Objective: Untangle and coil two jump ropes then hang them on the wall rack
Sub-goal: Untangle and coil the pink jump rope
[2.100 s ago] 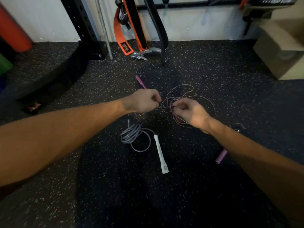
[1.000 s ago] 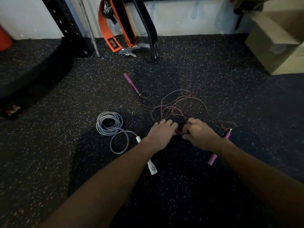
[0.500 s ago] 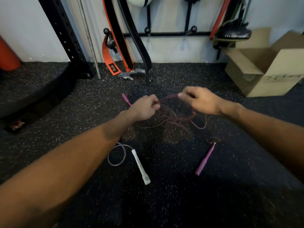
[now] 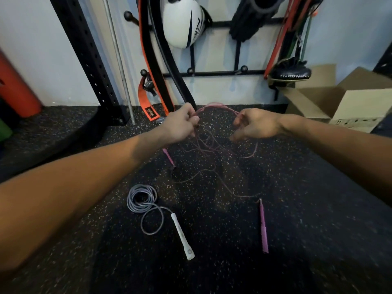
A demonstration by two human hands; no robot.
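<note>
Black speckled rubber floor point(image 4: 297, 209) fills the lower view, meeting a pale wall at twelve o'clock. On that wall a black wall rack point(image 4: 214, 73) carries a white helmet point(image 4: 182, 22) and coloured bands (upper right). A cardboard box point(image 4: 350, 102) sits open at two o'clock, and a black perforated upright point(image 4: 89, 60) rises at eleven o'clock.

The left hand point(image 4: 180, 126) is closed into a loose fist, pinching strands of the pink rope point(image 4: 212, 143) between thumb and fingers. The right hand point(image 4: 256, 124) is partly curled, its fingers hooked round the same arch of cord; how firmly it grips cannot be told. Between the hands the cord bows upward, and below them it hangs in a tangle down to the floor.

One pink handle point(image 4: 263, 228) lies on the floor at five o'clock; the other point(image 4: 168, 157) shows just under the left wrist.

The grey rope point(image 4: 142, 198) lies coiled at seven o'clock, its white handle point(image 4: 182, 236) pointing toward six.
</note>
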